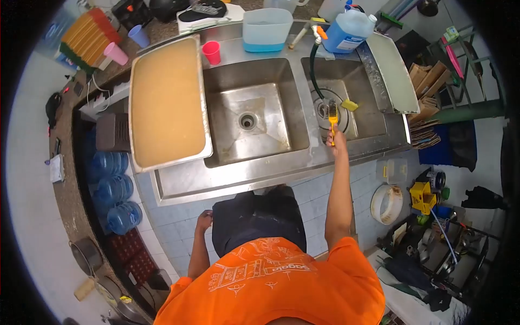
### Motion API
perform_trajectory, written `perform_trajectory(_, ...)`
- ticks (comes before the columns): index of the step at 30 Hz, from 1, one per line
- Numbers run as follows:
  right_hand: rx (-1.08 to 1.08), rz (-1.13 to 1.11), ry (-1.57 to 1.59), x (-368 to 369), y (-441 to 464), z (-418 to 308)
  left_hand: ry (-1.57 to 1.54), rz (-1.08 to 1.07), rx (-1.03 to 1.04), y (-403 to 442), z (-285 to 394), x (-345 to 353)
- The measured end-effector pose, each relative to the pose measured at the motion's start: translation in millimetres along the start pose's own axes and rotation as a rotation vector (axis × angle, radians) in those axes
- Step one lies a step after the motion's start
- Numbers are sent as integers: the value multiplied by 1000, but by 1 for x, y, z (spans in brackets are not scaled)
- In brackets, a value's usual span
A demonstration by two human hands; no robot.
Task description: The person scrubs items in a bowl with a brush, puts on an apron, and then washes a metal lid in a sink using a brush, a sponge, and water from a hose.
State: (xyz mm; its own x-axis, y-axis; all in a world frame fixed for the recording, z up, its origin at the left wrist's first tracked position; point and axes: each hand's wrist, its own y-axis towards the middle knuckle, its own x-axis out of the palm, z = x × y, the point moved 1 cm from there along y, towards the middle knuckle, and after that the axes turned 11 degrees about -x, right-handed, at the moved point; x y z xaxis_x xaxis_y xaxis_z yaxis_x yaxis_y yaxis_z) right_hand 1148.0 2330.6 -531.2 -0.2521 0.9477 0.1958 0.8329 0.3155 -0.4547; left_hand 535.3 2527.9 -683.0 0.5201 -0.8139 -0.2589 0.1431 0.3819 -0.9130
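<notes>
My right hand (337, 140) is closed around the yellow handle of a brush (333, 118) and reaches over the right-hand sink basin (371, 127). The brush's dark head points away from me. Close to it ends a dark hose (313, 73) that runs down from the tap (318, 34) with an orange lever. A yellow sponge (349, 105) lies in the same basin, right of the brush. Down by my left thigh hangs my left hand (205, 221), with its fingers loosely bent and nothing visible in it.
Left of the right-hand basin is a larger steel basin (281, 116) with a drain. A big metal tray (169, 103) with a tan surface rests at its left. Behind stand a pink cup (212, 52), a clear tub (266, 30) with blue liquid, and a blue jug (349, 31).
</notes>
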Motion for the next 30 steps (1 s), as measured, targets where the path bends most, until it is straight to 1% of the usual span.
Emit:
perform_trajectory(2, 34, 6, -12, -23, 37, -6, -125, 22, -109, -23, 36, 4)
perform_trajectory(3, 96, 11, -80, -34, 56, -8, -124, 59, -137, -33, 49, 7)
perform_trajectory(4, 159, 13, -147, -45, 75, -7, -123, 64, -145, -37, 55, 13)
perform_trajectory(5, 165, 8, -146, -54, 95, -5, -154, 116, -147, -45, 61, 20)
perform_trajectory(7, 257, -61, -336, -72, 137, -1, -193, 210, -151, -54, 66, 41)
perform_trajectory(8, 270, -72, -341, -79, 156, 1, -200, 218, -165, -60, 66, 57)
perform_trajectory(10, 297, -234, -415, -78, 180, 2, -281, 309, -110, -79, 72, 98)
perform_trajectory(11, 301, -238, -491, -82, 191, -6, -308, 346, -156, -89, 78, 122)
perform_trajectory(12, 319, -250, -489, -92, 211, 3, -307, 359, -173, -101, 87, 147)
perform_trajectory(14, 2, -173, -839, -121, 246, 37, -348, 355, -141, -123, 105, 194)
perform_trajectory(15, -166, -226, -1121, -122, 250, 34, -297, 380, -121, -124, 110, 217)
perform_trajectory(16, -151, -228, -1118, -123, 251, 21, -244, 401, -105, -126, 113, 240)
perform_trajectory(17, 2, -314, -1056, -123, 249, 5, -130, 401, -26, -135, 131, 257)
perform_trajectory(18, 152, -401, -990, -121, 248, -2, -25, 355, -20, -140, 144, 269)
perform_trajectory(19, 163, -408, -989, -121, 250, 4, -32, 273, -34, -155, 179, 279)
perform_trajectory(21, 43, -210, -1036, -127, 259, 22, -63, 114, -33, -185, 256, 295)
perform_trajectory(22, 45, -212, -1035, -126, 259, 18, -79, 40, -15, -191, 286, 301)
perform_trajectory(24, -112, -580, -1153, -118, 253, 9, -132, -37, 192, -199, 350, 319)
perform_trajectory(25, -114, -566, -1145, -115, 256, 17, -62, -48, 323, -195, 382, 330)
perform_trajectory(26, -186, -417, -1226, -115, 261, 27, 12, -66, 450, -191, 412, 339)
perform_trajectory(27, -260, -277, -1316, -117, 268, 30, 33, -109, 469, -184, 442, 351)
perform_trajectory(28, -257, -289, -1335, -117, 273, 31, 38, -148, 477, -177, 469, 368)
perform_trajectory(30, 131, -208, -980, -117, 281, 37, -28, -253, 439, -154, 514, 401)
